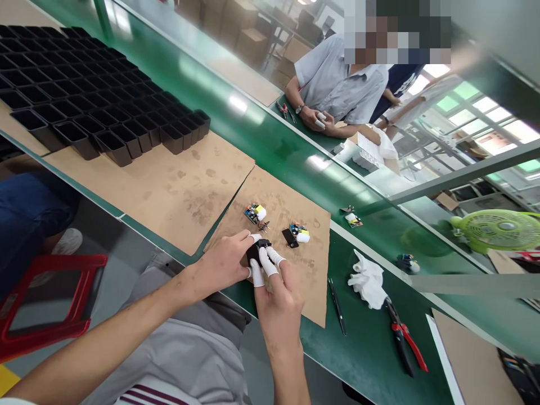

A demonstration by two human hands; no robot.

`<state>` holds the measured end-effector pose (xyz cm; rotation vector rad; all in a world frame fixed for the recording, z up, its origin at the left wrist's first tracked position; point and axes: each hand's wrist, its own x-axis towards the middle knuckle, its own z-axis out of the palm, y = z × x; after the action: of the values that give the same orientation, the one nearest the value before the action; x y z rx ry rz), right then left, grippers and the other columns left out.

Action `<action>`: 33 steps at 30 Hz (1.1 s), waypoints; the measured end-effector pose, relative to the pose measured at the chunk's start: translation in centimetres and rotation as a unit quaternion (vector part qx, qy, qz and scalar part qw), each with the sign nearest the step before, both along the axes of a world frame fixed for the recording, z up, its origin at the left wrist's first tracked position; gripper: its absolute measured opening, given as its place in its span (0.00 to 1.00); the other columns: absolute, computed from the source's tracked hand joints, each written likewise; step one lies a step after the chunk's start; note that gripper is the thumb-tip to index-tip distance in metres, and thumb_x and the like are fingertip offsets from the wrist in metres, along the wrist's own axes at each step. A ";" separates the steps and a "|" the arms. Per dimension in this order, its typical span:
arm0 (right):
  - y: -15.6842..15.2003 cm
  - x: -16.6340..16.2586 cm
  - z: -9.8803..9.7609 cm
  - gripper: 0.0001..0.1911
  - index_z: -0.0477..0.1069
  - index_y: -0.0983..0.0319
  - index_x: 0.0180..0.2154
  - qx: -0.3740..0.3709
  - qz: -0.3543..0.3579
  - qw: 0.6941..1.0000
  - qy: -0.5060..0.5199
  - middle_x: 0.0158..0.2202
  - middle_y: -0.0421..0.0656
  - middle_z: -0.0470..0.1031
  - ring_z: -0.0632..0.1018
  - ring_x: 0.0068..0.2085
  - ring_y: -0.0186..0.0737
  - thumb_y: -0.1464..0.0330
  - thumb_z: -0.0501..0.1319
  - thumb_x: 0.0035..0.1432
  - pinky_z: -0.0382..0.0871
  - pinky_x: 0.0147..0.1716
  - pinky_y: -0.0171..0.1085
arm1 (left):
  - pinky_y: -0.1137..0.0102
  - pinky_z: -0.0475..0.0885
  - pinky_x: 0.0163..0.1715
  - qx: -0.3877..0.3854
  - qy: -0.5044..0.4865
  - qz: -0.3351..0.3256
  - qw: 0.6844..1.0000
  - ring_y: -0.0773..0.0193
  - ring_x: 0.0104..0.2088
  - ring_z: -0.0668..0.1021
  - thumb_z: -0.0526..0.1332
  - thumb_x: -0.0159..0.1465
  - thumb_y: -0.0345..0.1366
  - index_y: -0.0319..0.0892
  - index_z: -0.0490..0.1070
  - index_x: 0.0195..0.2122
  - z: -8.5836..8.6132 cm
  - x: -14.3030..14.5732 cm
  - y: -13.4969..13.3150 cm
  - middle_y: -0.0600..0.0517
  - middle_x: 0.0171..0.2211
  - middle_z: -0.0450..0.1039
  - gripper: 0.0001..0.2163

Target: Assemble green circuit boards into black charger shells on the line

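Observation:
Both my hands meet over the near edge of a brown cardboard sheet (295, 292). My left hand (225, 261) and my right hand (276, 295) are closed together on a small black plastic case (258, 250), with white finger cots on several fingertips. Just beyond lie a small circuit board (255, 212) with a white part, a second small circuit board (299, 232) and a black cover piece (289, 238).
Rows of black plastic shells (84, 95) fill the far left. On the green bench are a white cloth (368, 278), red-handled pliers (405, 337), tweezers (337, 306) and a green fan (498, 228). Another person (337, 84) sits opposite. A red stool (46, 304) stands below.

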<state>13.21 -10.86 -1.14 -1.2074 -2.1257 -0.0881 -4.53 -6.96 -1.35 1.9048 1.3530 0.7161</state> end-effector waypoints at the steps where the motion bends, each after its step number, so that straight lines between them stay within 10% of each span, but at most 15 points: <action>1: 0.0 0.0 -0.1 0.19 0.80 0.57 0.63 -0.002 0.002 1.000 -0.005 0.49 0.52 0.84 0.86 0.51 0.52 0.75 0.66 0.75 0.86 0.47 0.47 | 0.65 0.67 0.32 0.001 -0.003 0.000 1.000 0.56 0.35 0.81 0.63 0.54 0.21 0.46 0.71 0.43 0.0 0.0 0.0 0.52 0.40 0.76 0.17; 24: -2.1 0.4 0.5 0.39 0.64 0.53 0.78 0.049 0.018 0.998 0.034 0.53 0.52 0.87 0.87 0.61 0.59 0.79 0.66 0.73 0.89 0.56 0.52 | 0.70 0.66 0.31 0.003 -0.112 0.049 0.993 0.64 0.29 0.74 0.64 0.51 0.20 0.46 0.72 0.38 0.8 0.9 -2.4 0.56 0.36 0.73 0.17; 33: -2.1 0.5 -1.3 0.26 0.75 0.55 0.70 -0.036 0.023 0.995 0.089 0.54 0.53 0.85 0.88 0.57 0.52 0.77 0.64 0.75 0.89 0.55 0.48 | 0.70 0.64 0.29 -0.036 -0.117 0.044 0.991 0.63 0.31 0.75 0.64 0.52 0.19 0.45 0.70 0.34 -0.7 1.0 -2.5 0.55 0.37 0.71 0.14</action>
<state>13.69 -12.92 -2.45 -1.1613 -2.0152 0.1141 -3.53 -9.47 -2.05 1.6556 1.3007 0.8924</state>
